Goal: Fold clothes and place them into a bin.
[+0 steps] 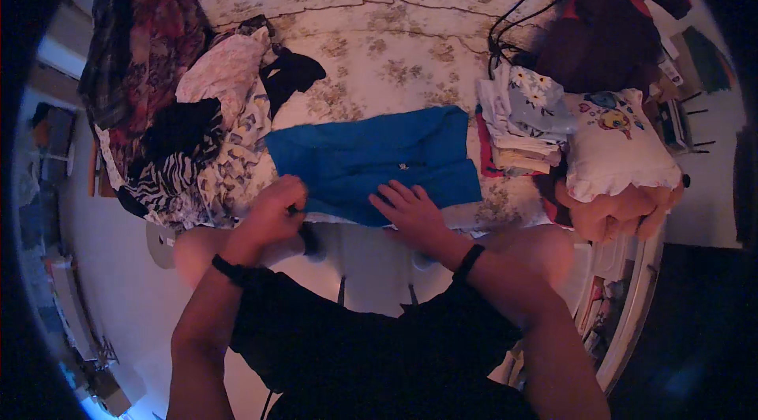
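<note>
A blue cloth garment (pixel 355 165) lies folded into a rough rectangle before me, with a small light mark on its front and some creases. My left hand (pixel 278 204) is curled at its near left corner, the fingers closed on the edge; the fingertips are partly hidden. On the garment's near edge, right of the middle, my right hand (pixel 411 210) rests palm down with its fingers spread.
A floral bedspread (pixel 402 70) lies underneath. Loose clothes (pixel 195 142) are heaped at left. At right stand a folded stack of clothes (pixel 527 124), a white printed pillow (pixel 622 142) and a dark drawstring bag (pixel 598 35). My knees touch the bed's near side.
</note>
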`<state>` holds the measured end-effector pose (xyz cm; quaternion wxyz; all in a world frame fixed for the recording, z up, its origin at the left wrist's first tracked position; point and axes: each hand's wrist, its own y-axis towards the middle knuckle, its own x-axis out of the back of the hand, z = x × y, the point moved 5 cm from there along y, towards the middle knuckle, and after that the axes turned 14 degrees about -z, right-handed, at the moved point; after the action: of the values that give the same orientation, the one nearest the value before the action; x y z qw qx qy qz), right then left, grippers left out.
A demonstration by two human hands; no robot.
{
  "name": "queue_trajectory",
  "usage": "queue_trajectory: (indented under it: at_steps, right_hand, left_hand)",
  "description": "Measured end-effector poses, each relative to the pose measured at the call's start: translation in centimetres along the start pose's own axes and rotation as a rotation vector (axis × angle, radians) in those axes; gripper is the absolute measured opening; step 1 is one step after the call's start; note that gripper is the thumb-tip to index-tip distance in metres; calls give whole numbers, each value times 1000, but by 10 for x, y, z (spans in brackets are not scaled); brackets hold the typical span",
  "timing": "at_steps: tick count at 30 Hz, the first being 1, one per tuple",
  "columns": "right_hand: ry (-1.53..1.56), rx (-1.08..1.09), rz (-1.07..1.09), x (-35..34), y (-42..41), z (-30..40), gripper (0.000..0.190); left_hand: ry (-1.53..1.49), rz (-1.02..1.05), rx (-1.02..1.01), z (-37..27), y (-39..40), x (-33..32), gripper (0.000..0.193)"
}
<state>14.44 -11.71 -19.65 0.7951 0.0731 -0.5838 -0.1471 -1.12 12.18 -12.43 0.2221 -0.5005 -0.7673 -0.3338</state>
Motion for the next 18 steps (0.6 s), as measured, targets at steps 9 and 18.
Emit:
queue_trajectory:
  at_steps: [9,18]
  right_hand:
    - [-44,-181,-91,28,11,-49,48]
    - [-117,-552,-221,97,27,-156,27]
  left_hand:
    - [-271,-376,438,41,16,41,39]
    - [-95,-299,696,124,33,29,32]
